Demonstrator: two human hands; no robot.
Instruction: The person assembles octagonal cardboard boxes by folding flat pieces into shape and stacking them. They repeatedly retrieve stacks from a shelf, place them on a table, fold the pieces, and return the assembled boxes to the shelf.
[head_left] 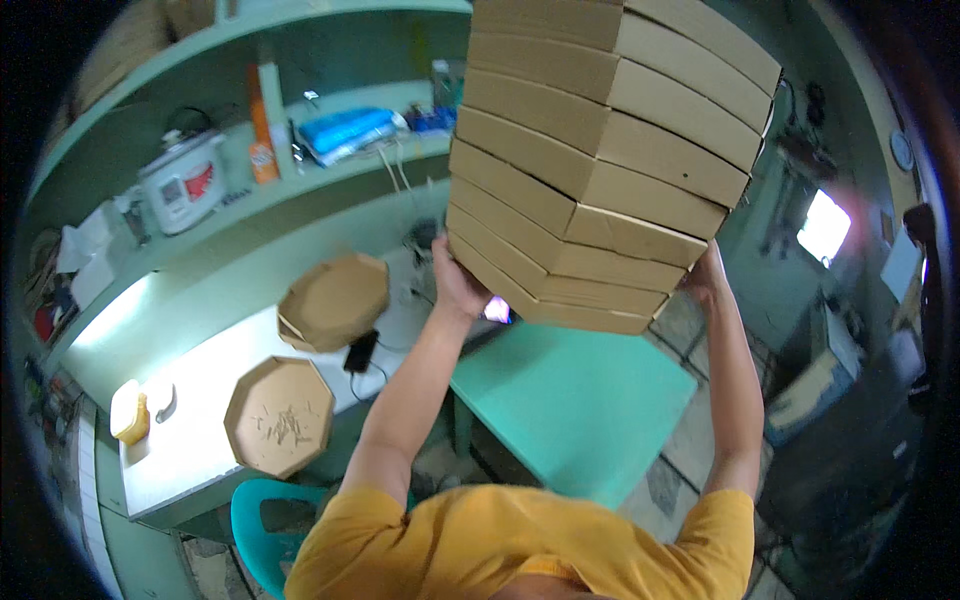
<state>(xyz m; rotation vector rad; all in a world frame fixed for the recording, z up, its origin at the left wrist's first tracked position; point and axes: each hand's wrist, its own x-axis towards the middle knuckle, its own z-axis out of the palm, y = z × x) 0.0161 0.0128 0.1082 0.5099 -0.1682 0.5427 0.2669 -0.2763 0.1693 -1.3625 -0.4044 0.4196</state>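
A tall stack of brown octagonal cardboard boxes [585, 190] is held up in front of me, above a green table. My left hand [460, 285] grips the stack's lower left side, thumb up along the cardboard. On the lower right side is my right hand [705, 275], its fingers partly hidden behind the boxes. To the left, on a white counter, lies an open octagonal cardboard tray [280, 415] with small brown scraps in it. Just behind it is another octagonal cardboard piece [335, 302], slightly blurred.
The green table [580, 400] stands below the stack. On the white counter [190, 440] are a black phone [361, 352] with a cable and a yellow-white tub [130, 412]. Shelves hold a white rice cooker [185, 180] and a blue package [348, 132]. A teal chair [265, 520] is at lower left.
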